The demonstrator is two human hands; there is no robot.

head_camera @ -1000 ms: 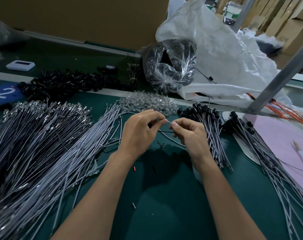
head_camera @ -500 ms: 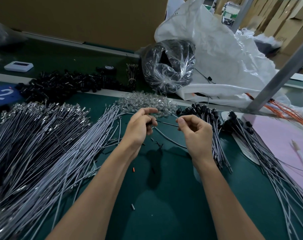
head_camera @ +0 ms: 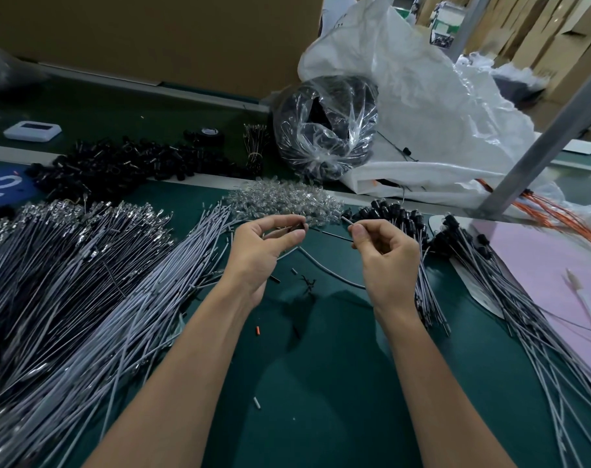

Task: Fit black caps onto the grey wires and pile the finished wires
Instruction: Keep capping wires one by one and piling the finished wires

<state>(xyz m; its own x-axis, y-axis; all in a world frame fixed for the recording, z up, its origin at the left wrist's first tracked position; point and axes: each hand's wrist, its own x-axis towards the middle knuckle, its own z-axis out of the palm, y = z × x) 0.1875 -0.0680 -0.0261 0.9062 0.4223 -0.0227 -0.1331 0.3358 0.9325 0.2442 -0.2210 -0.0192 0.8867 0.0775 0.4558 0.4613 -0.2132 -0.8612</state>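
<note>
Most grey wires point(head_camera: 84, 298) lay uncapped at nine o'clock, fewer capped wires point(head_camera: 429, 298) at three; the left hand point(head_camera: 263, 251) pinched something small, the right hand point(head_camera: 385, 261) a wire's tip point(head_camera: 347, 222).

Above a green tabletop point(head_camera: 321, 383), the left hand point(head_camera: 263, 248) pinches a small dark piece point(head_camera: 301, 226) while the right hand point(head_camera: 385, 265) pinches a grey wire point(head_camera: 333, 276) near its tip.

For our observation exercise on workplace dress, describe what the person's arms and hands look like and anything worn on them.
Both arms are bare: the left forearm and right forearm show no sleeves right down to the frame's bottom edge. The left hand and right hand wear no gloves, and no rings, watch, bracelet or markings are visible.
</note>
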